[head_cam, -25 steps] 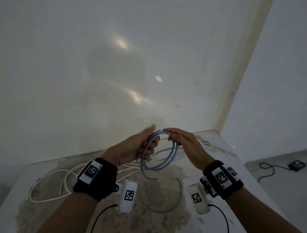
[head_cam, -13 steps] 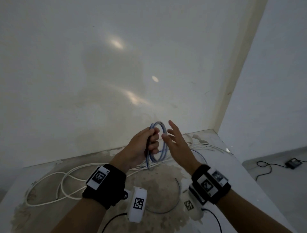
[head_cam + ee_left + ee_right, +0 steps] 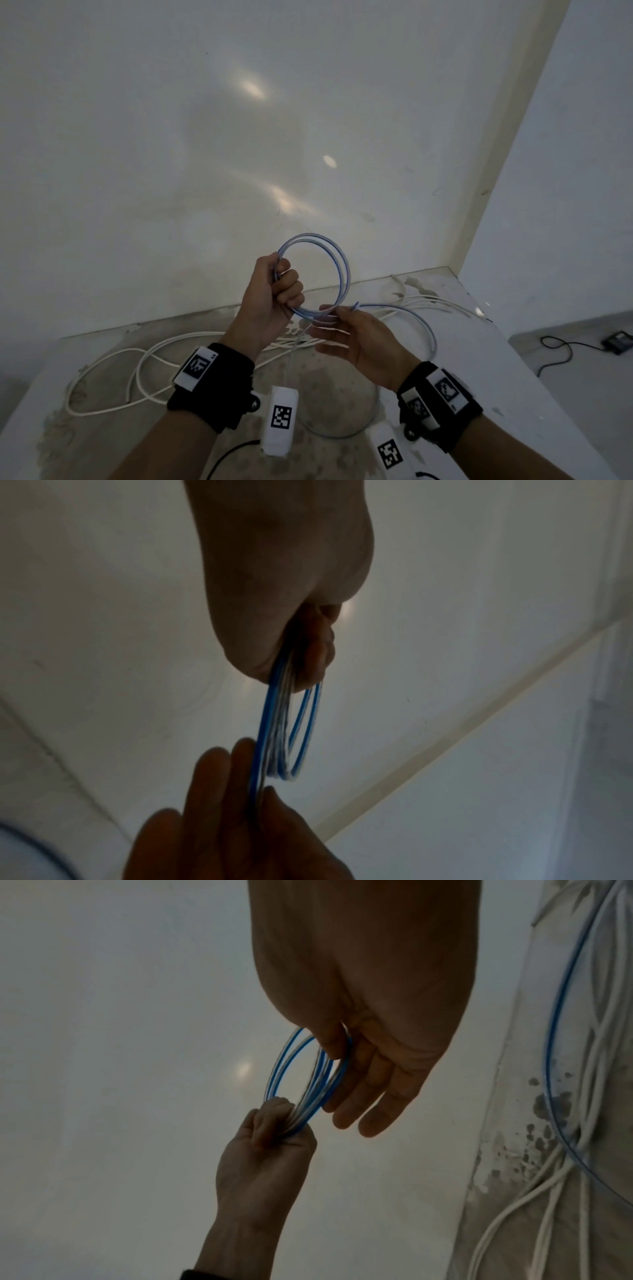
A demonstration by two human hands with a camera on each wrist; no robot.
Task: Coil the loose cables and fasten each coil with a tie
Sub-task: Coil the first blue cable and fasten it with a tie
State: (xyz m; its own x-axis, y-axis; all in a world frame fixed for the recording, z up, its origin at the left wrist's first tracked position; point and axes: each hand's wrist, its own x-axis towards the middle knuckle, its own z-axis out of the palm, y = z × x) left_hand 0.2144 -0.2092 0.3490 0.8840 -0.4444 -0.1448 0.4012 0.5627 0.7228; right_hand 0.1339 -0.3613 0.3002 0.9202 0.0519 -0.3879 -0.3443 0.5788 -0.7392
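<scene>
The left hand [image 3: 274,301] is curled in a fist round one side of the blue-striped cable [image 3: 342,270], gripping several turns of a raised coil above the table [image 3: 534,363]. In the left wrist view the strands run out from under the curled fingers [image 3: 318,653] as a tight bundle. The right hand [image 3: 363,339], palm up just beside and below the left, pinches the lower edge of the coil between thumb and forefinger; its other fingers [image 3: 377,1096] lie long and relaxed. The coil stands upright between the 2 hands, its ring rising above the left fist. From the right hand a loose length of the same cable arcs out to the right and curves down onto the table. Behind the hands, white cables [image 3: 144,363] sprawl in open loops across the stained tabletop.
</scene>
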